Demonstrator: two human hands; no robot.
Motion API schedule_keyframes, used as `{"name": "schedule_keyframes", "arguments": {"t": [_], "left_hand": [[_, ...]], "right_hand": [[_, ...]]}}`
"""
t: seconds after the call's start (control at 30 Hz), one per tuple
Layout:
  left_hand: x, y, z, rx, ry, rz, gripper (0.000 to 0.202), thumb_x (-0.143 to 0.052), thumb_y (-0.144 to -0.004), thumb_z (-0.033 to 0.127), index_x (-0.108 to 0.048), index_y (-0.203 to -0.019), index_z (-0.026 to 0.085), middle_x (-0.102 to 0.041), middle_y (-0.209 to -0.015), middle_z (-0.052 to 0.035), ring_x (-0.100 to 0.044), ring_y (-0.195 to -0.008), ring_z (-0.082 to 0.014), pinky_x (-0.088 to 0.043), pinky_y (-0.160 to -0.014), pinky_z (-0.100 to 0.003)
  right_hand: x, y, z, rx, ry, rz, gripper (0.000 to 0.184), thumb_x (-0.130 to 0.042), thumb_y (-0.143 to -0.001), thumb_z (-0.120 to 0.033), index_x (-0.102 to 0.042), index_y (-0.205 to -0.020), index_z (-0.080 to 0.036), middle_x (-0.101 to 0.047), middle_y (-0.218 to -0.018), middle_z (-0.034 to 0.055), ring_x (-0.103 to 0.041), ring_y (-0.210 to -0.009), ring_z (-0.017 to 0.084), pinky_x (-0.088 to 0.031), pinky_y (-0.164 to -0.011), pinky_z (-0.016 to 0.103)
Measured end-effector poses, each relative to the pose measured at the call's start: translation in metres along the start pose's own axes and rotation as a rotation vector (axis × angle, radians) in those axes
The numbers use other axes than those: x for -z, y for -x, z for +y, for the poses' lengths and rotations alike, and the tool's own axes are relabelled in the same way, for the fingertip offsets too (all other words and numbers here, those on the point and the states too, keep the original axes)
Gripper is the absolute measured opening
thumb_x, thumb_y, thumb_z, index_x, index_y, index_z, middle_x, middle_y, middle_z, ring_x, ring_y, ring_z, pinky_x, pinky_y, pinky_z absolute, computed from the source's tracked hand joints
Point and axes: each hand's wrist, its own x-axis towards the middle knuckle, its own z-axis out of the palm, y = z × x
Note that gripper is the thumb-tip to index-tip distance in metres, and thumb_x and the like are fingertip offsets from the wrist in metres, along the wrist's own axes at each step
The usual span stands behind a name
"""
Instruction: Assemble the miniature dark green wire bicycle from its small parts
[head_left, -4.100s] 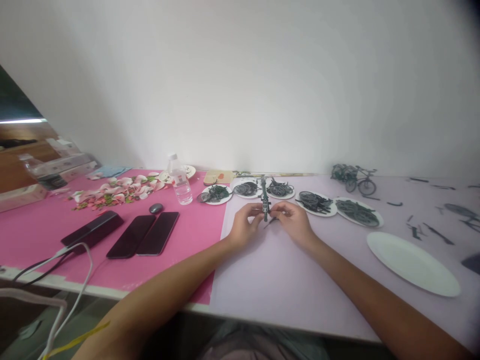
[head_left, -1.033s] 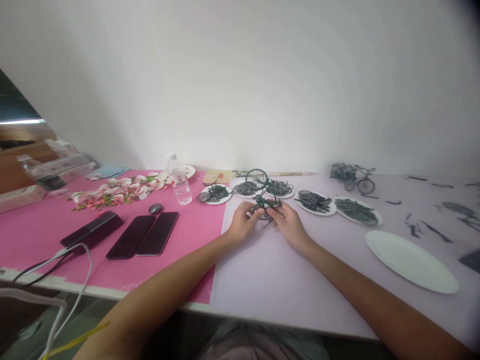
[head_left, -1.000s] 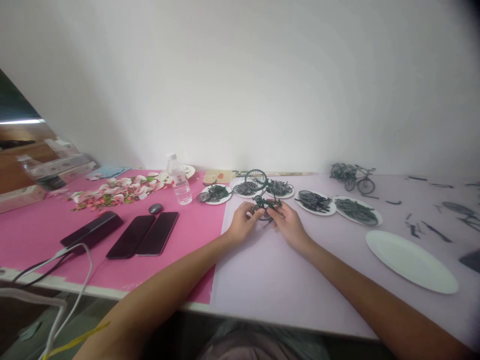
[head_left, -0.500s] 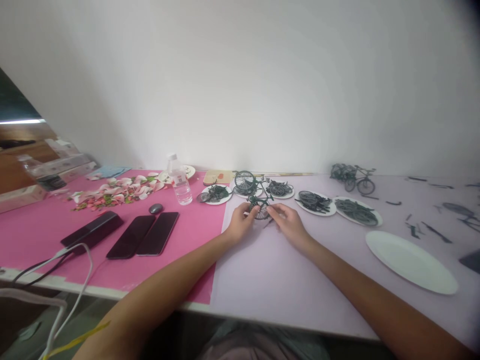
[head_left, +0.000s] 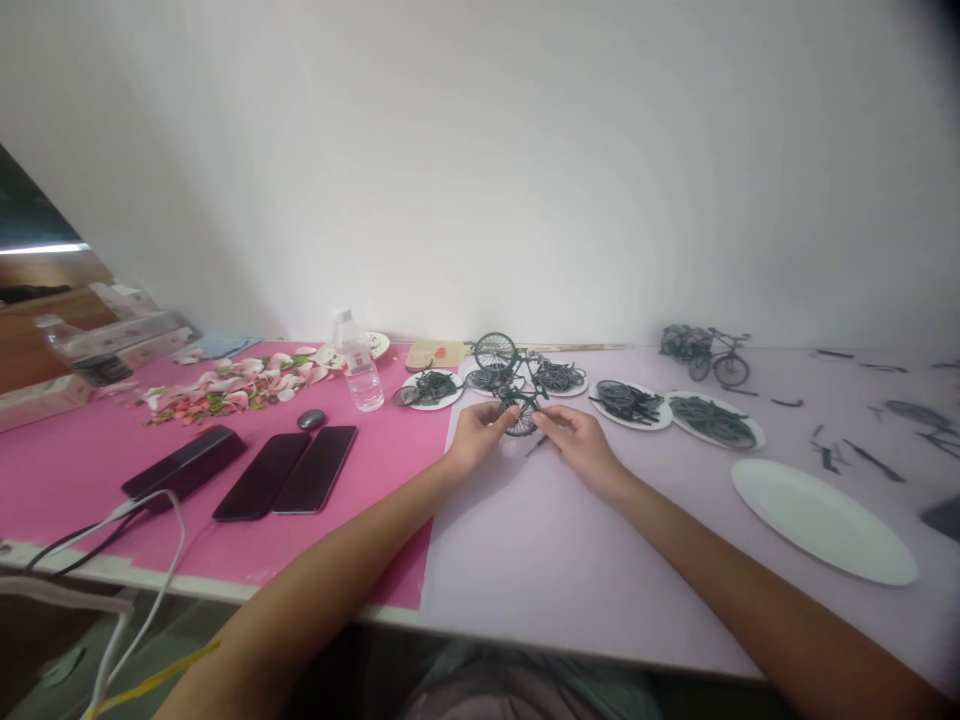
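At the far left of the frame, white and dark cables (head_left: 142, 520) hang over the bench (head_left: 525, 560) edge, and a dark power bank (head_left: 184, 462) lies on the pink sheet (head_left: 360, 500) beside two dark phones (head_left: 289, 470) placed side by side. Above them, in the left-centre, are a scatter of pink and white petals (head_left: 232, 378), a small grey mouse (head_left: 310, 419) and an upright clear water bottle (head_left: 357, 360). In the centre, over the pale lilac sheet (head_left: 570, 540), the left hand (head_left: 474, 436) has its grip closed on the miniature bicycle (head_left: 517, 385), fingertips pinching the lower wheel. The right hand (head_left: 574, 440) meets the same model from the other side, its grip also closed on the lower end. The model is held just above the bench, tilted, with its second wheel raised toward the back wall. Directly behind it runs a row of small white plates (head_left: 431, 388) filled with dark parts. Further right, a finished bicycle model (head_left: 720, 360) stands upright near the wall. At the lower right lies a large white plate (head_left: 823, 520), with loose dark parts (head_left: 855, 458) scattered beyond it.
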Motion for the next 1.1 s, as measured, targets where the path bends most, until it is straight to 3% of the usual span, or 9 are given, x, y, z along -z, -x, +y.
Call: {"name": "schedule_keyframes", "arguments": {"t": [0.13,0.33,0.5,0.7,1.1], "left_hand": [[0.002,0.000,0.006,-0.003,-0.046,0.002,0.054,-0.070,-0.086,0.064,-0.072,-0.085,0.011,-0.069,-0.079,-0.0059,-0.058,-0.074,-0.0167,-0.042,-0.067,-0.026],[0.006,0.001,0.007,-0.003,-0.016,-0.057,0.056,-0.072,-0.085,0.064,-0.074,-0.095,0.009,-0.070,-0.085,-0.0071,-0.059,-0.077,-0.0175,-0.043,-0.071,-0.027],[0.000,0.004,0.000,0.025,0.020,-0.159,0.057,-0.071,-0.086,0.063,-0.075,-0.103,0.009,-0.072,-0.089,-0.0085,-0.060,-0.076,-0.0175,-0.043,-0.069,-0.026],[-0.006,0.008,-0.011,0.019,-0.038,-0.196,0.056,-0.071,-0.085,0.066,-0.075,-0.094,0.010,-0.070,-0.083,-0.0069,-0.057,-0.071,-0.0166,-0.041,-0.063,-0.026],[-0.007,0.010,-0.012,-0.001,-0.011,-0.226,0.051,-0.069,-0.089,0.061,-0.074,-0.093,0.010,-0.068,-0.079,-0.0038,-0.053,-0.069,-0.0138,-0.037,-0.063,-0.024]], "right_hand": [[0.004,-0.002,0.000,-0.011,0.008,-0.039,0.053,-0.073,-0.084,-0.067,-0.076,-0.102,-0.017,-0.074,-0.097,0.0085,-0.047,-0.052,0.011,-0.037,-0.045,0.024],[0.007,-0.006,0.001,-0.047,-0.092,-0.023,0.055,-0.077,-0.081,-0.065,-0.073,-0.112,-0.020,-0.071,-0.105,0.0070,-0.052,-0.059,0.011,-0.038,-0.047,0.023],[0.004,-0.005,-0.004,-0.093,-0.204,-0.073,0.051,-0.081,-0.076,-0.062,-0.072,-0.098,-0.017,-0.069,-0.086,0.0041,-0.057,-0.066,0.015,-0.044,-0.055,0.024],[0.000,-0.003,-0.005,-0.075,-0.212,-0.045,0.045,-0.084,-0.074,-0.057,-0.072,-0.089,-0.016,-0.067,-0.079,0.0022,-0.054,-0.065,0.013,-0.043,-0.057,0.024],[0.003,-0.007,0.006,-0.091,-0.191,-0.090,0.047,-0.086,-0.071,-0.058,-0.070,-0.088,-0.017,-0.070,-0.083,0.0033,-0.061,-0.069,0.016,-0.048,-0.064,0.028]]}}
